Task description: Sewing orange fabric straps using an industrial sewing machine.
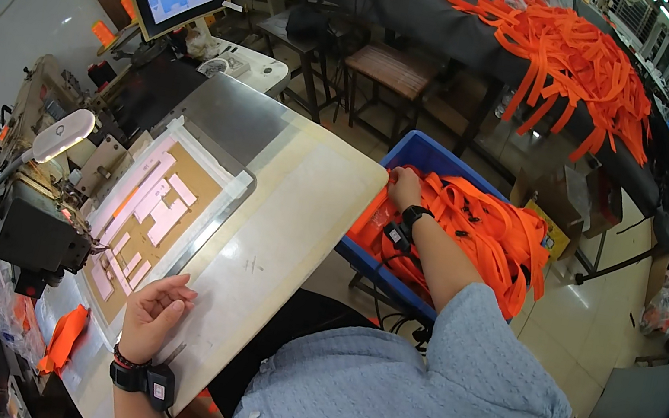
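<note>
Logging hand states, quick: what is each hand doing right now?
Left hand: loosely curled, resting on the template frame, holding nothing.
Right hand: reaching into the orange straps; grip cannot be told.

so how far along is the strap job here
Done: one orange strap piece lies on the table's near-left edge. In hand: the right hand reaches into the blue bin of orange straps; the left hand rests by the sewing template, whose slots look empty. Left: the full bin.

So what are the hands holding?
Left hand holds nothing; it rests on the table by the template. Right hand reaches into orange straps in the blue bin; any hold cannot be told.
</note>
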A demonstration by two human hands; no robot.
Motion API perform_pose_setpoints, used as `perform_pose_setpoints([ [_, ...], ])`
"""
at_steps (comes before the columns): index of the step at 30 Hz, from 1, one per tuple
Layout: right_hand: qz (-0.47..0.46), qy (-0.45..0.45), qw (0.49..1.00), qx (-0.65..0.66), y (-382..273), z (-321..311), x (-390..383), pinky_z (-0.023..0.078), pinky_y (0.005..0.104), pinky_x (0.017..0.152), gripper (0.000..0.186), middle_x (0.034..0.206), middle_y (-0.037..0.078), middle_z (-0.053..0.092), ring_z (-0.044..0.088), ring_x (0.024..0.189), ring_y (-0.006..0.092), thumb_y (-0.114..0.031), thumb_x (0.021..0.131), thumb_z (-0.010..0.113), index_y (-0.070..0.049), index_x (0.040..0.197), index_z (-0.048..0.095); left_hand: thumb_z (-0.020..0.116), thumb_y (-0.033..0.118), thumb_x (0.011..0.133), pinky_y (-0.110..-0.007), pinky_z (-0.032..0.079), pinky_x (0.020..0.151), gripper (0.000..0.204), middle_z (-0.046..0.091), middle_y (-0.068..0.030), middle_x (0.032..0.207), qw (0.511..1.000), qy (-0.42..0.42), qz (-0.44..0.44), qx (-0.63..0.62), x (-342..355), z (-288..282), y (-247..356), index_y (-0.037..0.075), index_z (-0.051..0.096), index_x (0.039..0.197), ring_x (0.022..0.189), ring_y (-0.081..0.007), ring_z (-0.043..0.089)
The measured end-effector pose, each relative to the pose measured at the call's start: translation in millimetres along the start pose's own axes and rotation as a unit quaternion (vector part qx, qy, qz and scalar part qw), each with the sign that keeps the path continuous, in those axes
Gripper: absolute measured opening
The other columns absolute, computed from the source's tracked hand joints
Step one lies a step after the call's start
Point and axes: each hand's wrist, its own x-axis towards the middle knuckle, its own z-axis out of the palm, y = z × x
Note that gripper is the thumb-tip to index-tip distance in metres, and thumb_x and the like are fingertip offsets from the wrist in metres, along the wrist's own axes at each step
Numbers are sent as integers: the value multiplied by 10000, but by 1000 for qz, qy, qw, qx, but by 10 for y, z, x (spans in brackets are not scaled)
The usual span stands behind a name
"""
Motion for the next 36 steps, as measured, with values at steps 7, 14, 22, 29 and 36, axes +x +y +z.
perform_pose_setpoints([
  [7, -55, 60, 994, -78, -6, 31, -134, 479, 443, 861, 278, 1061, 95, 615, 569, 1037, 292, -202, 805, 744, -95, 1060, 716, 613, 44, 940, -271, 510, 888, 378, 678, -105, 1073, 1000, -2, -3, -3, 4, 7, 3, -42, 569, 1305, 941, -132, 635],
  [14, -36, 63, 994, -87, -29, 22, -146, 443, 450, 892, 272, 1076, 74, 605, 542, 1073, 281, -222, 817, 735, -121, 1069, 723, 620, 54, 942, -272, 510, 889, 379, 674, -106, 1078, 1000, -9, 0, -8, 4, 13, 15, -42, 570, 1305, 952, -134, 634],
  [22, -50, 74, 992, -84, -12, 36, -181, 429, 449, 899, 236, 1065, 49, 615, 535, 1076, 265, -214, 822, 728, -138, 1046, 737, 620, 42, 938, -265, 502, 886, 377, 672, -105, 1077, 1000, -8, -8, -7, 5, 11, 23, -46, 569, 1301, 951, -132, 632],
  [29, -39, 69, 994, -76, -67, 14, -184, 433, 443, 900, 246, 1089, 55, 619, 540, 1070, 269, -189, 806, 743, -116, 1040, 731, 616, 35, 937, -260, 499, 879, 375, 672, -103, 1081, 1000, -8, -7, -13, -9, 12, 19, -46, 568, 1300, 945, -129, 630],
  [36, 109, -29, 985, 131, 148, 12, 15, 505, 432, 863, 267, 1013, 116, 645, 611, 983, 351, -161, 743, 774, -72, 989, 720, 614, 34, 938, -258, 499, 878, 373, 673, -101, 1081, 1000, -15, -7, -11, 17, 10, 23, -44, 568, 1300, 950, -125, 628],
])
